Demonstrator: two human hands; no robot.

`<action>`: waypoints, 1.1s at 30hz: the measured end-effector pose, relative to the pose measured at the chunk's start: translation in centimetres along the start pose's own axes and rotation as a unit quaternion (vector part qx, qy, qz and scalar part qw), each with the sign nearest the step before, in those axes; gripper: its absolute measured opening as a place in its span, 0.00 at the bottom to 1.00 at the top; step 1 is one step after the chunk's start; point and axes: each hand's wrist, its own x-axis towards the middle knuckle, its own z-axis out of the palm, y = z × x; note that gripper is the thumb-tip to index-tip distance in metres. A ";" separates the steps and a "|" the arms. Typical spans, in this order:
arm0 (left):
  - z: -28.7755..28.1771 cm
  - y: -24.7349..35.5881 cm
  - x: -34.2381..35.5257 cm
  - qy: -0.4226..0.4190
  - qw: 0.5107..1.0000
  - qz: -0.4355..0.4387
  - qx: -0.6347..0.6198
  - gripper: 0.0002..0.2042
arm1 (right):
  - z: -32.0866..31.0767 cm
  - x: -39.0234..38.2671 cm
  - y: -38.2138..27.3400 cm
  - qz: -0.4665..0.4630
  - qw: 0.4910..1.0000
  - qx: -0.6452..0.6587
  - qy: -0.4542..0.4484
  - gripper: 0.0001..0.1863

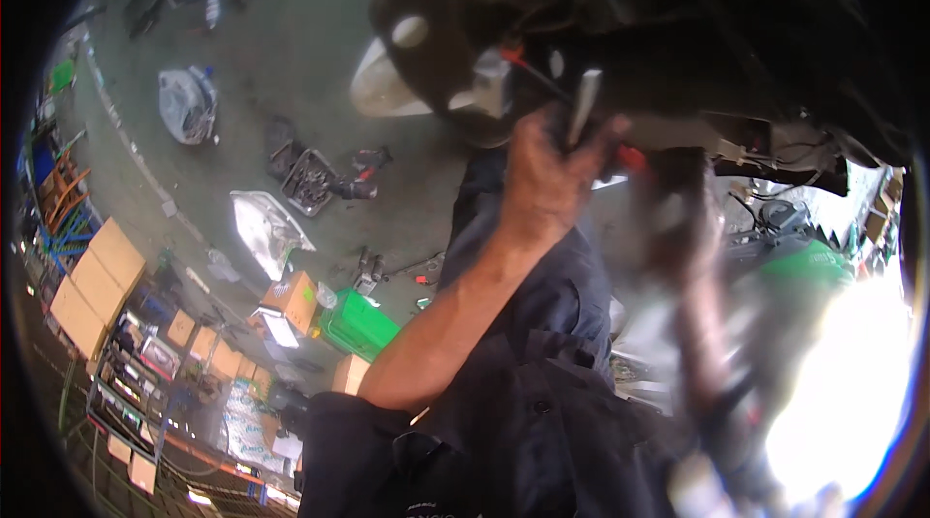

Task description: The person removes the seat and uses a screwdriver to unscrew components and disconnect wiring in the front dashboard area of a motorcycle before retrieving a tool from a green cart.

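Left hand (pixel 547 174) is raised up to the dark, grimy underside of a machine (pixel 678 24), fingers curled tight round a slim grey metal tool shaft (pixel 584 106) that pokes upward out of the fist toward the machine's parts. The tool sits right at a silver metal bracket with a red-tipped wire (pixel 499 77), touching or just shy of it (can't tell which). Right hand (pixel 678 237) is a motion-blurred smear just beside the left one, below a small red part (pixel 632 159); whether its fingers are spread or closed, and on what, I cannot tell.

Progress, as a judgement: work on the underside looks mid-way. Parts already lie about the green concrete floor (pixel 291 43): a black tray of small sockets (pixel 310 179), a clear plastic bag (pixel 186 106), a silvery curved cover (pixel 266 222), a green plastic crate (pixel 358 324). The tool being up at the bracket suggests fastening or loosening there is unfinished. Brown cardboard boxes (pixel 92 290) are stacked at left.
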 end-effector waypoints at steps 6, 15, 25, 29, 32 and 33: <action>-0.4 -0.6 0.0 -0.006 0.998 0.050 0.024 0.19 | 0.8 -0.2 -0.4 0.039 0.999 -0.007 -0.006 0.12; -0.4 -1.4 -0.3 0.034 0.995 0.082 0.055 0.15 | 0.5 0.2 -2.3 0.049 0.997 -0.044 -0.033 0.09; 0.1 -2.2 -0.7 0.032 0.994 0.093 0.051 0.10 | 0.8 -0.4 -1.9 0.048 0.996 -0.070 -0.027 0.09; 0.6 -3.5 -1.1 0.025 0.985 0.162 0.062 0.11 | 0.5 -0.4 -0.9 0.040 0.998 -0.049 -0.028 0.09; 1.4 -5.1 -1.5 0.035 0.982 0.167 0.079 0.11 | 0.4 -0.5 0.0 0.039 0.998 -0.034 -0.030 0.08; 1.9 -5.7 -1.8 0.044 0.985 0.145 0.086 0.12 | 0.4 -0.7 0.3 0.041 0.998 -0.033 -0.034 0.08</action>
